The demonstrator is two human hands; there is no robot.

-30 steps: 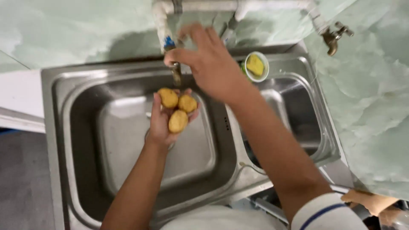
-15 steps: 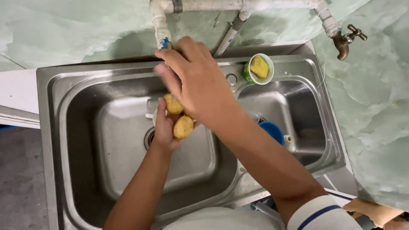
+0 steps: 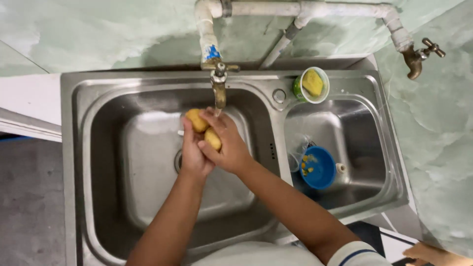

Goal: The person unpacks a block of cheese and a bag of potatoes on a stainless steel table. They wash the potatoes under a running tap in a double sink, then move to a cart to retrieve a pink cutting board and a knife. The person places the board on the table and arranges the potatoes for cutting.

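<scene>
Both forearms reach forward and converge — the left hand (image 3: pixel 193 150) cupped palm-up, the right hand (image 3: pixel 227 148) pressed against it, fingers (image 3: pixel 217 120) curled over.

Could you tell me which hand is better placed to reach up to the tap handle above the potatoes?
Probably the right hand: it lies on top of the potatoes, just below the brass tap, while the left hand cups them from underneath.

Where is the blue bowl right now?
In the head view, the blue bowl lies in the right basin of the steel sink, right of both hands and below the green cup holding a yellow sponge.
</scene>
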